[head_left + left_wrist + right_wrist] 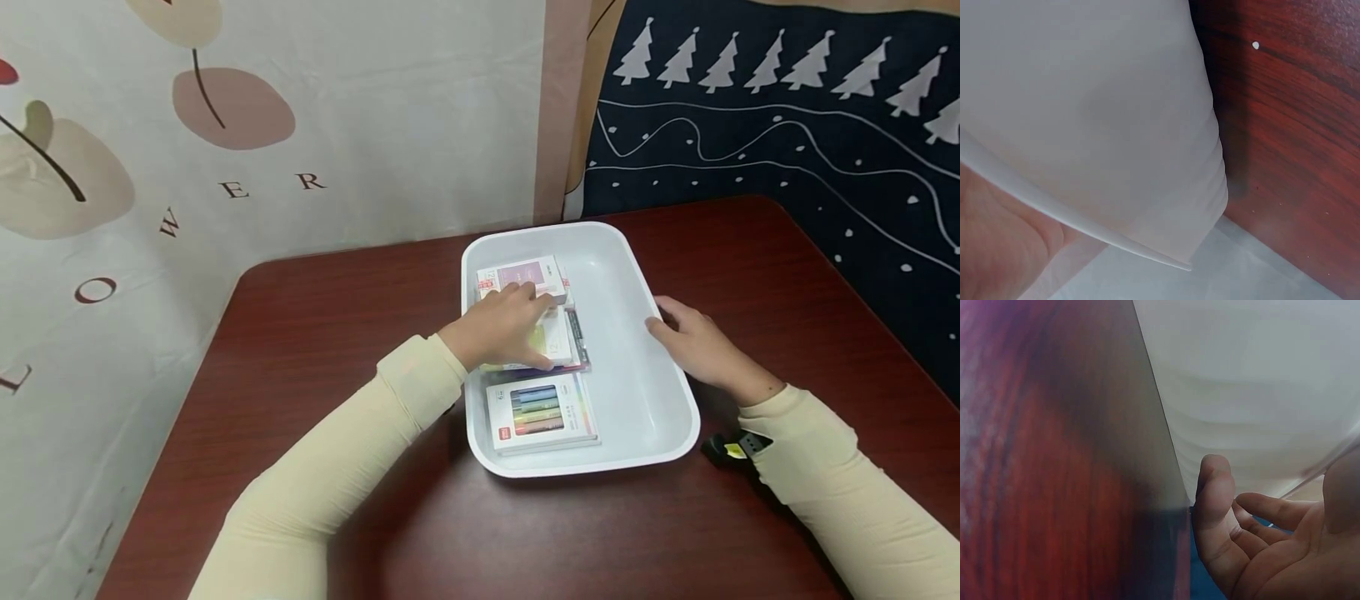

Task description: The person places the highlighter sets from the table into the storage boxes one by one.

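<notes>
A white plastic tray point(637, 400) sits on the table with flat boxes along its left side. My left hand point(498, 325) reaches over the left rim and grips a white box with a yellow-green label point(555, 333), thumb at its near edge and fingers at the far edge. The hand covers much of that box. Beyond it lies a white box with a purple label point(525, 273); nearer is a marker box point(543, 412) with a window showing coloured pens. My right hand point(697, 346) holds the tray's right rim, thumb on top, with fingers point(1213, 494) curled beneath along the outer wall.
The dark red wooden table point(337, 333) surrounds the tray. A pale printed cloth point(412, 125) hangs behind on the left, and a dark cloth with white trees point(750, 150) on the right. Near the right sleeve is a black wrist device point(727, 450).
</notes>
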Available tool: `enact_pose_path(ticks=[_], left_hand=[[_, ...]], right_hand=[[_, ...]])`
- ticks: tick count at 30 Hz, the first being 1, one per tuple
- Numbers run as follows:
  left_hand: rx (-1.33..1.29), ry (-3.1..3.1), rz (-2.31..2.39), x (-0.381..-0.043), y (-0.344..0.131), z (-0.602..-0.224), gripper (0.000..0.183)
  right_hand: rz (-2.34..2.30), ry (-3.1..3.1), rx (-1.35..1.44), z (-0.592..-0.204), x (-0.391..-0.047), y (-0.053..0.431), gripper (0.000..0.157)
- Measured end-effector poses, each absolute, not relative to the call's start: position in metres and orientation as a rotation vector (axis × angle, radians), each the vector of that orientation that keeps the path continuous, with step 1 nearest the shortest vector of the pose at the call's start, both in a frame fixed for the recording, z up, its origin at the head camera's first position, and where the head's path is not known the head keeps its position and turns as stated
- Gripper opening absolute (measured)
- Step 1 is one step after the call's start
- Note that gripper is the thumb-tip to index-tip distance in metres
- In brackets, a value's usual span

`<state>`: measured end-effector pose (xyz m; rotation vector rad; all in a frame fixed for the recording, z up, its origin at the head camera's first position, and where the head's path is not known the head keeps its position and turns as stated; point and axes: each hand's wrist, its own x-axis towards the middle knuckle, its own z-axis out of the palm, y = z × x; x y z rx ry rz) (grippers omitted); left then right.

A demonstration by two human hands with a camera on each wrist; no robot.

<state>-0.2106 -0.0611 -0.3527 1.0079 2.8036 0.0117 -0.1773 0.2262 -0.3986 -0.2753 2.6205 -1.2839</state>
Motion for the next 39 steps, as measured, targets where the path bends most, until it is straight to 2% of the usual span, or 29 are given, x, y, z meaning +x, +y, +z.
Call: enact_pose_path(ticks=[28,39], left_hand=[[1.000,2.832,-0.006,-0.206,-0.063,-0.358,0.092],[0.909,3.001,0.100,-0.191,-0.094,-0.335,0.074]], right_hand=[[-1.282,2.617,-0.274,-0.398,-0.178,0.225,0.053],[-1.184,2.720,-0.276,-0.390,-0.180,0.231,0.060]])
